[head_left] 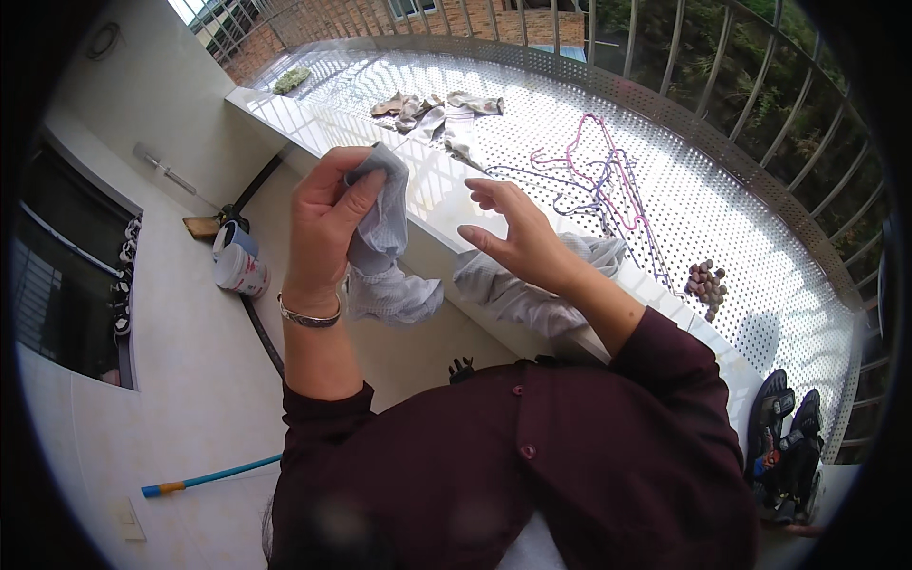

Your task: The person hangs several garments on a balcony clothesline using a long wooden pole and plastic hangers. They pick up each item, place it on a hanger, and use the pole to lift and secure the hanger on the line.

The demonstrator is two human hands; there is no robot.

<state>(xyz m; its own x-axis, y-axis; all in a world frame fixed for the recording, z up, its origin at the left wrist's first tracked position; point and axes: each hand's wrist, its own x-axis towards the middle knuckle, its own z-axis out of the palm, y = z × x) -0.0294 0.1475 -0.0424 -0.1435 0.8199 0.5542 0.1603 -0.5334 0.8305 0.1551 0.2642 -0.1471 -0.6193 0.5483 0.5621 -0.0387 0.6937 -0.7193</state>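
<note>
My left hand (337, 214) pinches the top of a light grey sock (388, 223) between thumb and fingers. The sock hangs down in front of the white ledge (432, 204), its lower part bunched and pale. To its right my right hand (513, 228) is raised with fingers apart, holding nothing. Below that hand a crumpled grey-and-white cloth bundle (532, 285) lies over the ledge, partly hidden by my right forearm. Several more socks (442, 116) lie loosely on the perforated metal shelf (532, 90) beyond the ledge.
Pink and blue hangers (594, 176) and a cluster of round brown things (706, 285) lie on the shelf. Black sandals (784, 442) sit far right. A railing (731, 57) bounds the shelf. On the left floor stand a white tub (240, 273) and a blue pole (214, 477).
</note>
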